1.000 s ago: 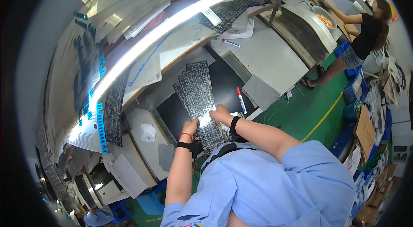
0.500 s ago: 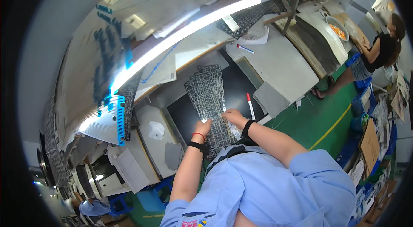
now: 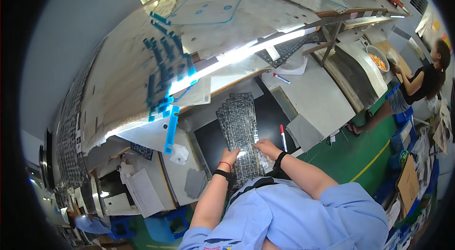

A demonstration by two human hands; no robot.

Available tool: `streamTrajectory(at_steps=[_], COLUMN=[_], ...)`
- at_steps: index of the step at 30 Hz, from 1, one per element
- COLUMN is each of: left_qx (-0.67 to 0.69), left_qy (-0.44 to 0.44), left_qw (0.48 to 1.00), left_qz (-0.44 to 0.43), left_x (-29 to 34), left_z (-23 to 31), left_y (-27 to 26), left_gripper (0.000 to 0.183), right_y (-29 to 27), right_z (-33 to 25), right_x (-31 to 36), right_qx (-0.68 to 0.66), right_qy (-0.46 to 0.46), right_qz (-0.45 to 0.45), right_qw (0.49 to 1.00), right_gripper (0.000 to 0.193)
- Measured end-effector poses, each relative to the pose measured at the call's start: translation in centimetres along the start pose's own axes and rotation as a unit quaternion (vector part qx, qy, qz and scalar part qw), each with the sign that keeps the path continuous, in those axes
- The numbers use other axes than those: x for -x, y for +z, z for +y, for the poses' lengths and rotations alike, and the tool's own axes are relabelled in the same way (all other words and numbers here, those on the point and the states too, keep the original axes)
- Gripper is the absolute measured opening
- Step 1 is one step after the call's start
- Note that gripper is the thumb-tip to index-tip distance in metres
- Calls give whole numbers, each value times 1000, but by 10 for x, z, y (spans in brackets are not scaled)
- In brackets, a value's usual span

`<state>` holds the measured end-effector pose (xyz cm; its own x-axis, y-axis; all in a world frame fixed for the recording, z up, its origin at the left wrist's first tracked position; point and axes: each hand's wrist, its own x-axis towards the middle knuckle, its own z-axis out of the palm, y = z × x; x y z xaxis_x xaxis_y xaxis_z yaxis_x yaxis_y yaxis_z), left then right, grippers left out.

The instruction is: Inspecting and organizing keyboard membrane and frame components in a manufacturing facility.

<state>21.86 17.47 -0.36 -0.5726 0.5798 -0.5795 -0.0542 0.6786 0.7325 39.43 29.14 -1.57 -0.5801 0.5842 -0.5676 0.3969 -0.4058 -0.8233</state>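
The head view looks down on a long, dark, perforated sheet (image 3: 241,131) that lies lengthwise on a black mat (image 3: 265,129) on the worktop (image 3: 317,96), its near end reaching to the person's body. The left hand (image 3: 230,156) grips the sheet's left edge near that end, fingers curled closed over it, with a red cord and a black band at the wrist. The right hand (image 3: 266,147) rests on the sheet's right edge, fingers bent and partly closed; whether it pinches the sheet or only presses on it cannot be told. A black band sits on that wrist too.

Just right of the right hand a marker pen with a red cap (image 3: 283,137) lies on the mat. A grey pad (image 3: 303,131) lies further right at the worktop's near edge. At the far side of the worktop there is a small white fan (image 3: 291,65) with a second pen (image 3: 283,78) near it. A bright strip light (image 3: 246,53) runs above the worktop under a shelf, and blue plastic strips (image 3: 163,84) hang in a cluster to the left. A crumpled white cloth (image 3: 179,154) lies on the surface left of the mat.

At the right rim of the view another person (image 3: 417,84) in a black top stands on the green floor (image 3: 360,155) at a machine holding a bowl of orange pieces (image 3: 379,60).
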Motion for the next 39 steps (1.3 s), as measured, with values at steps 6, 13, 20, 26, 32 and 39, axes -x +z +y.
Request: streamTrajectory(at_steps=[6,13,20,26,32,39], left_qx=[101,375,299,309,256,295], left_qy=[48,117,-8,154,236,224], left_qw=[988,901,909,932,903,921], left_qz=[-108,-184,-290,113,250,123], left_x=[-3,44,51,30,18,14], left_z=[-13,-7,-22,-49,-63,-98], left_y=[-6,-10,-46,-101,-152,-168], left_gripper=[27,41,49,82,84,35], right_y=[-2,19,43,59,65,80], right_z=[0,-45,-127,-138,-102,-82], right_x=[5,14,62,78,59,61], right_qx=[-52,155,407,573,633,627], right_qy=[-13,-228,-365,-452,-466,-478], right_qz=[-39,74,14,27,6,49], right_qw=[998,958,837,683,619,614], right_gripper=[39,54,46,20,13,12])
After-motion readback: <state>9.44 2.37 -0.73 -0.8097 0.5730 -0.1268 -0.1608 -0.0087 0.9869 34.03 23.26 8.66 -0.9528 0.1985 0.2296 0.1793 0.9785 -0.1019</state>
